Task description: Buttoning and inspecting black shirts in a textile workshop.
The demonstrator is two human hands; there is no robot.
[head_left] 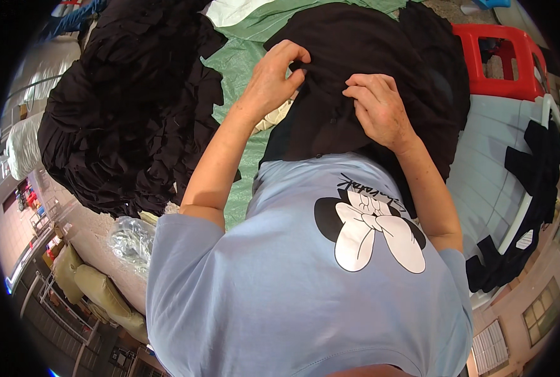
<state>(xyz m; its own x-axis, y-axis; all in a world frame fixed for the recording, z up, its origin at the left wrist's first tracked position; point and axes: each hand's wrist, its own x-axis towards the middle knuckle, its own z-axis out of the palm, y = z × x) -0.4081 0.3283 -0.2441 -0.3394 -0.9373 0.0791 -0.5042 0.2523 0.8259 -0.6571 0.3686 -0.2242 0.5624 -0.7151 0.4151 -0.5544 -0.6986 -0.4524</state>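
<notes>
A black garment (355,47) with small dark buttons along one edge lies spread over my lap and the surface in front of me. My left hand (272,78) is at its left edge, fingers and thumb curled with dark cloth between them. To the right, my right hand (380,112) rests over the middle of the garment. Its fingers are bent together and appear to pinch the cloth, though the fingertips partly hide what they hold.
A large heap of black cloth pieces (135,107) fills the left side. Green sheeting (239,69) lies under the work. At the right stand a red plastic frame (497,85) and a pale blue panel (487,151) with dark cloth pieces (538,157). Clear plastic wrapping (131,242) lies lower left.
</notes>
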